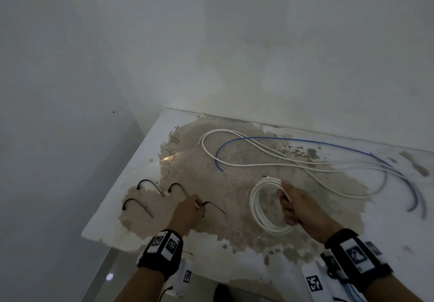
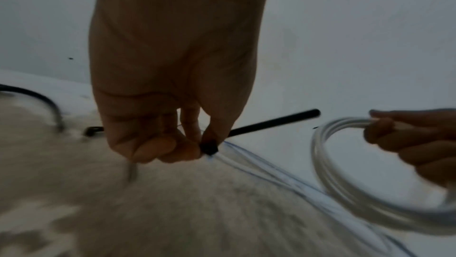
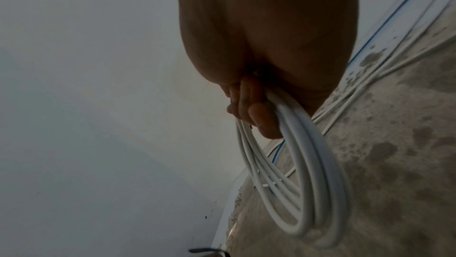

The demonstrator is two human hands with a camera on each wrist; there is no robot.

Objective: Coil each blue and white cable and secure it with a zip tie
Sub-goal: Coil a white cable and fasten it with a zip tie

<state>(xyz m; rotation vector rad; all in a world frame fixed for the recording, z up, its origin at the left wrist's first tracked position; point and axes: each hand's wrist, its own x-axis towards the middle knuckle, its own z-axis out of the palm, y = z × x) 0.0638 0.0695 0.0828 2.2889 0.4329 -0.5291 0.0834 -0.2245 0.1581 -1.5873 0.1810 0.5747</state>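
Right hand (image 1: 298,205) has its fingers curled round a smooth white coil (image 1: 258,210), several round loops held over the table (image 1: 141,161), whose white top is worn to a blotchy tan patch. Left of the coil, the left hand (image 1: 187,212) pinches a thin black zip tie (image 1: 215,207) by its blocky head. Three more ties (image 1: 146,180) lie curved further left. Behind the coil, loose white cable (image 1: 220,130) and blue cable (image 1: 217,155) sprawl in long bends.
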